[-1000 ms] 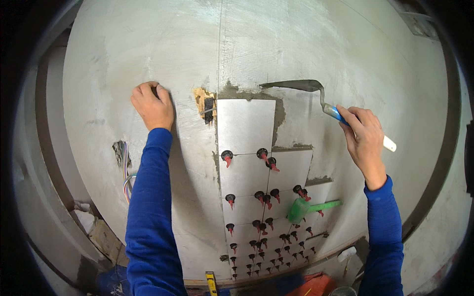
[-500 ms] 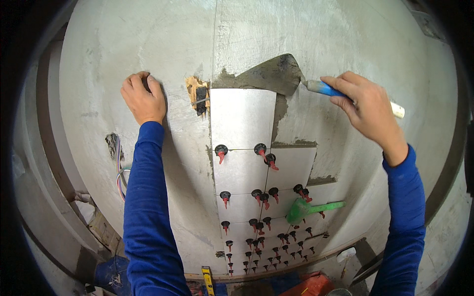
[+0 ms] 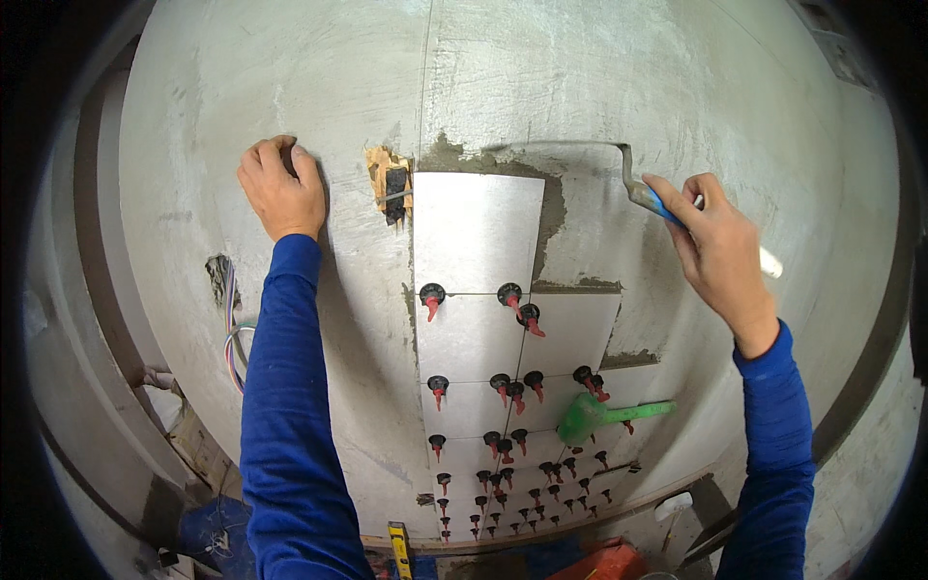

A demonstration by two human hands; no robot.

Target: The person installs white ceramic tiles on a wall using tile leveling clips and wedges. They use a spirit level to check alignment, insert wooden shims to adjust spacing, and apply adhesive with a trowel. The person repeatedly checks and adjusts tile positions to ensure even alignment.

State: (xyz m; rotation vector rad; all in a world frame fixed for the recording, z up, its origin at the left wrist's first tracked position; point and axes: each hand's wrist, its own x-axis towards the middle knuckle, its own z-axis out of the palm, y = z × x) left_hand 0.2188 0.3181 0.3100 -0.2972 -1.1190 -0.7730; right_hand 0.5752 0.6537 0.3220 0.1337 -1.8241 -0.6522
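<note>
My right hand (image 3: 720, 242) grips a pointed trowel by its blue and white handle (image 3: 660, 207). The trowel blade (image 3: 565, 144) appears nearly edge-on, just above the topmost white tile (image 3: 477, 232). Grey mortar (image 3: 553, 208) shows along that tile's upper and right edges. On the left, my left hand (image 3: 281, 191) rests against the grey wall with its fingers curled; whatever they may hold is hidden. Between that hand and the tile is a wall cutout (image 3: 391, 188) with torn brown edges and a dark inside.
Black levelling clips with red handles (image 3: 431, 301) stick out along the tile joints. A green mallet (image 3: 585, 418) is in front of the lower tiles. Loose wires (image 3: 232, 338) hang from a hole at left. A yellow level (image 3: 399, 551) and an orange-red object (image 3: 604, 561) are below.
The trowel has turned from showing its flat blade to nearly edge-on, uncovering mortar above the tile. My right hand has shifted slightly down. My left hand stays put.
</note>
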